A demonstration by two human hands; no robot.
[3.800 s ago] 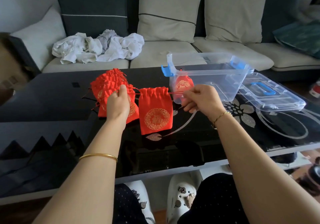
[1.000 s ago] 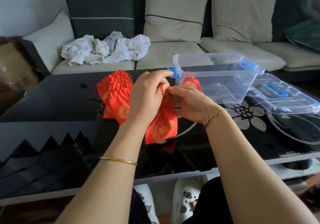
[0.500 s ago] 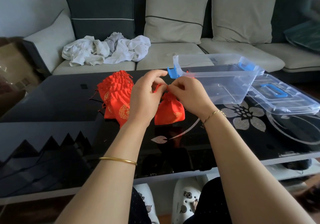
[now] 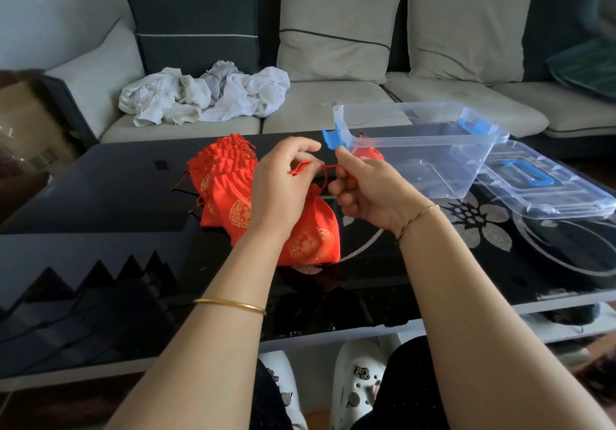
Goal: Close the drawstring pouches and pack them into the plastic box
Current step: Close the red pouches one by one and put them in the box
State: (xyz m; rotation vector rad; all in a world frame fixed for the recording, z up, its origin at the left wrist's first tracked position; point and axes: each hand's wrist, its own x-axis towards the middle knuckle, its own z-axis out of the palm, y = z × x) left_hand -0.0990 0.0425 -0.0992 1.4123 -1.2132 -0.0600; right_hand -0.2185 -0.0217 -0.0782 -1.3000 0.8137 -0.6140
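Cinching the red drawstring pouch [image 4: 313, 233] on the desk [image 4: 100, 196] beside the pouch pile [image 4: 226, 169], the person has the fingers [image 4: 301, 148] of left hand [image 4: 283, 183] and right hand [image 4: 366, 189] clamped on its cord [image 4: 328, 167]; next it likely needs lifting into the plastic box [image 4: 466, 163]

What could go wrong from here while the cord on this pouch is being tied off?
1. The red cord is thin and only pinched between fingertips of the left hand and the right hand. It might slip, and the gathered neck of the front pouch could loosen.
2. The right hand works close to the blue latch jutting from the plastic box, so a cord loop could snag there.
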